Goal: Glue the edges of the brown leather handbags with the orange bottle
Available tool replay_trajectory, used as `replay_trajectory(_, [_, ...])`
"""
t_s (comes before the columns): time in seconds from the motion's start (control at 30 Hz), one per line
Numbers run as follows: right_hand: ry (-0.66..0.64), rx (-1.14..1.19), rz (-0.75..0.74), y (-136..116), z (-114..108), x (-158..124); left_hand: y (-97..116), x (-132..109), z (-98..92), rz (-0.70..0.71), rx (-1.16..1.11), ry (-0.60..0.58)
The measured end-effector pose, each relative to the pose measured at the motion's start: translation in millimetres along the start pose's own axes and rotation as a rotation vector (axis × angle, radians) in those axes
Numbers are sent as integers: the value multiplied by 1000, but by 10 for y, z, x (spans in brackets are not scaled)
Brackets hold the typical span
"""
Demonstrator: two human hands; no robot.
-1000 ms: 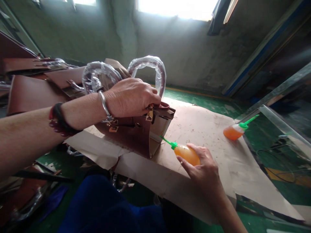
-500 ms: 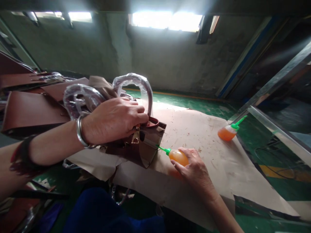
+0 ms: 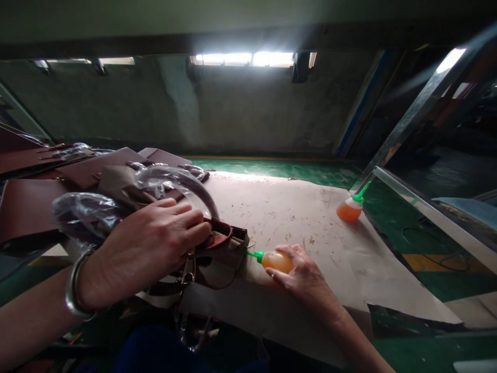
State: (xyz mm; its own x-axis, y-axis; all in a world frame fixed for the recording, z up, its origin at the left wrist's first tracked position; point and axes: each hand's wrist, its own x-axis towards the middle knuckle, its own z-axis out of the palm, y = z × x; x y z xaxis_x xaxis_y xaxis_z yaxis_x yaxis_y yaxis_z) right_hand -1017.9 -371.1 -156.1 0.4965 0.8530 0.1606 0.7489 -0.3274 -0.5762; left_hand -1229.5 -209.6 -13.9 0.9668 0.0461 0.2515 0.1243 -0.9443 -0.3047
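My left hand (image 3: 155,243) is closed on the upper edge of a brown handbag (image 3: 217,264), which lies tilted on the paper-covered table. Plastic film wraps the bag's curved handle (image 3: 190,189), and a gold metal buckle (image 3: 189,269) hangs below my fingers. My right hand (image 3: 306,274) grips a squeeze bottle (image 3: 277,261) of orange liquid from its base end, lying sideways. The bottle's green nozzle points left, its thin tip at the bag's right end; whether it touches the bag I cannot tell.
A second bottle of orange liquid with a green nozzle (image 3: 349,211) stands at the table's right edge. Brown leather pieces and film-wrapped handles (image 3: 87,212) crowd the left. A metal frame (image 3: 411,119) rises at the right. Brown paper (image 3: 310,207) with small scraps covers the table.
My left hand has shifted left and down in view with the bag, which has turned and tipped. The bottle's nozzle has stayed by the bag's end. The camera view has tilted up.
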Motion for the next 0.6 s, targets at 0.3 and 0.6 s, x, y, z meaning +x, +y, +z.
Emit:
replay_trajectory(0.3, [-26,-16,23,-36,-7,-4,81,-60,-39,1,-9,-17])
replay_trajectory(0.6, [-88,38,-10,-86,-60,-118,71,-87,-21,-8,14,-51])
